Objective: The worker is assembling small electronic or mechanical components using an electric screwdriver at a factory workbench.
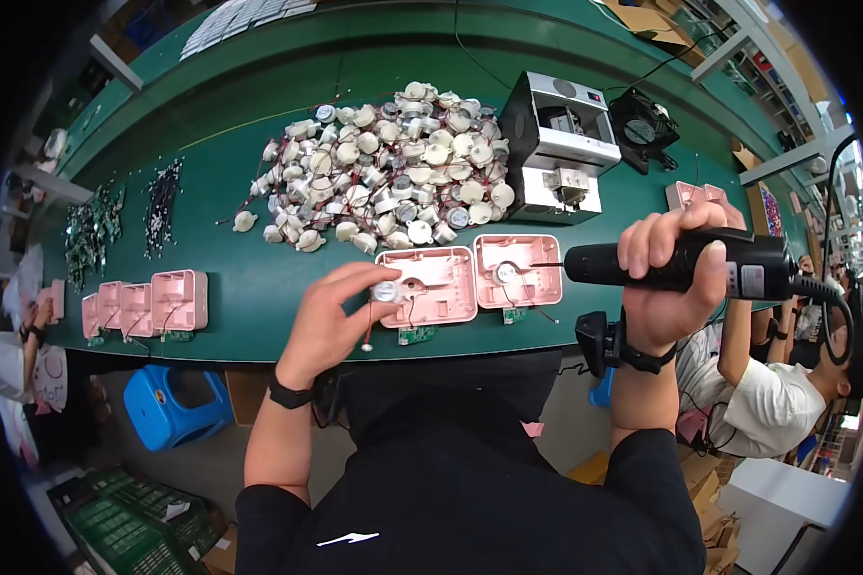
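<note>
Pink plastic forms the open, boxy housing (455, 305), face-up, I judge, for access. At its left edge, my left hand (334, 314) pinches a silvery-white round motor (386, 291) between thumb and fingertips. Rightward of it, my right hand (676, 259) wraps a black cylindrical power screwdriver (599, 264), seemingly levelled to aim the thin bit (548, 264).

The pink housings (449, 295) look smooth plastic, the screwdriver (598, 263) matt

A long green worktable (230, 307) crossed the room, and behind it ran a green shelf (384, 50) with pale metal posts (115, 63). On the grey floor (331, 467) stood a blue plastic stool (151, 407); at the lower left were green crates (129, 522).
</note>
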Demonstrator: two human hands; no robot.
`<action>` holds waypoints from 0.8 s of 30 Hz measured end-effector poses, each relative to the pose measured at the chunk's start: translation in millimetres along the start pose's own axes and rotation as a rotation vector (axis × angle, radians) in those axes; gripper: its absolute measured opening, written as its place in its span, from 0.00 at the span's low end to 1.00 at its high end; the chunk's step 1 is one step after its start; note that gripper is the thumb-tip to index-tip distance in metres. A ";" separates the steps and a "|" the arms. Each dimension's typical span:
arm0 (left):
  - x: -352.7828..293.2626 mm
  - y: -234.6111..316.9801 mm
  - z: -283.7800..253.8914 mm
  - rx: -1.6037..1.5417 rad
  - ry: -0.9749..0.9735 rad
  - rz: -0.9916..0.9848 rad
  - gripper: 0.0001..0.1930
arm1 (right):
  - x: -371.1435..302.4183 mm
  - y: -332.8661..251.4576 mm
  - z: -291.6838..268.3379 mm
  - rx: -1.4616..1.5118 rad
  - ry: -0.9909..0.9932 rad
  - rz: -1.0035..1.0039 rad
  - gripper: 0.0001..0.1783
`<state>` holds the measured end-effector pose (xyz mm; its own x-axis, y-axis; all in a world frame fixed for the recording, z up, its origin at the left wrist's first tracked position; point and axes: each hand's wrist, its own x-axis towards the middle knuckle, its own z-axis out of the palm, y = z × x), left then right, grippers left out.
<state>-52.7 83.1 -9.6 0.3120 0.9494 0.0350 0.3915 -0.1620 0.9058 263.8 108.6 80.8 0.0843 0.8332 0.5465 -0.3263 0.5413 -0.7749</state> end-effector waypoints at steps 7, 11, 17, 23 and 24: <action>7.2 -17.1 32.5 0.256 -0.022 0.212 0.15 | -15.8 7.0 10.8 -0.012 -0.042 0.049 0.21; 10.5 -24.1 39.3 0.385 0.025 0.318 0.16 | -20.3 3.9 14.8 0.006 -0.080 0.071 0.21; 12.6 -20.8 39.6 0.492 0.091 0.289 0.21 | -30.5 15.0 35.7 0.057 -0.161 0.156 0.23; 15.3 -25.5 39.7 0.494 0.099 0.281 0.22 | -42.2 46.8 62.8 0.115 -0.192 0.244 0.24; 15.1 -26.7 40.8 0.466 0.105 0.264 0.22 | -43.7 53.5 66.5 0.109 -0.204 0.252 0.24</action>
<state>-23.2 90.9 -50.6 0.3730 0.8782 0.2995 0.6609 -0.4780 0.5785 180.0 93.6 36.7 -0.1984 0.8935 0.4028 -0.4126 0.2966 -0.8613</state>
